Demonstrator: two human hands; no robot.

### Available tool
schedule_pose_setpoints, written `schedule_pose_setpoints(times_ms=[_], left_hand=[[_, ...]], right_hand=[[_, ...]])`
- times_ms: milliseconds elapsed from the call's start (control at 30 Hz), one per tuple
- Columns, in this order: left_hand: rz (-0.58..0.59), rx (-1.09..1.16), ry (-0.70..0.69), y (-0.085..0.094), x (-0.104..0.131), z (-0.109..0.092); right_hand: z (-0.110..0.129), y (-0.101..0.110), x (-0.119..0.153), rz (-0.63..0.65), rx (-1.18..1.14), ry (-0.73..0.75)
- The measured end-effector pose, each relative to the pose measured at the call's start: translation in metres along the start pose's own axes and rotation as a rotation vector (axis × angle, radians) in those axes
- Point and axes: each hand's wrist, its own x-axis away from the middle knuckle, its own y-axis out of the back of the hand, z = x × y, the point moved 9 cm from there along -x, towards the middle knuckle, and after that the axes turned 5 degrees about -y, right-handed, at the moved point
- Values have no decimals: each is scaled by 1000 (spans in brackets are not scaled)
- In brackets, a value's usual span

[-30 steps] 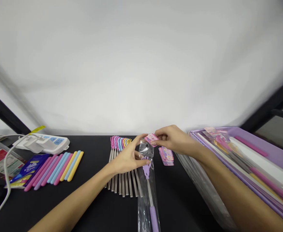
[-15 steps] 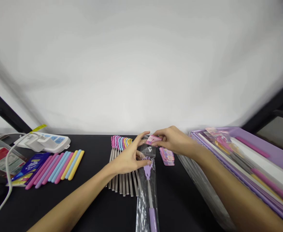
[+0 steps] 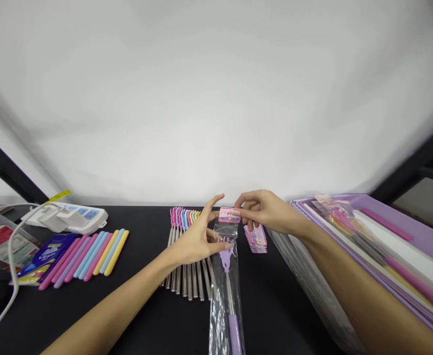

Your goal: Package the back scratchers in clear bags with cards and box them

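In the middle of the black table lies a clear plastic bag with a purple back scratcher inside, its hand-shaped head towards the far end. My left hand holds the bag's left side near that head, thumb on top, index finger raised and some fingers hidden. Between the thumb and fingers of my right hand is a small pink label card, lying flat over the bag's far end. Just below my right hand sits a stack of similar label cards.
Metal rods with coloured hand-shaped heads lie partly under my left hand. Coloured handles, a blue packet and a white power strip are left. At right stand flat plastic bags and a purple box of packed scratchers.
My right hand has moved the label card slightly left and turned it level over the bag's far end. The left hand stays almost in place, its index finger a little more raised.
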Motion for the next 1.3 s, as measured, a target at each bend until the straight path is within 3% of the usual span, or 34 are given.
schedule_pose_setpoints(times_ms=[333,467,633,767,1067,1300], left_hand=[[-61,-14,17,5,1,2],[-76,-22,26,7,0,1],[-88,-32,53,8,1,3],[-87,-12,36,7,0,1],[-65,-8,36,5,0,1],[-58,-6,44,4,1,1]], right_hand=[[8,5,-3,-85,93,144],[4,3,-2,-46,-61,77],[1,7,-2,-101,-111,42],[0,3,-2,-33,-227,30],[1,6,-3,-121,-146,50],[6,3,-1,-100,-170,67]])
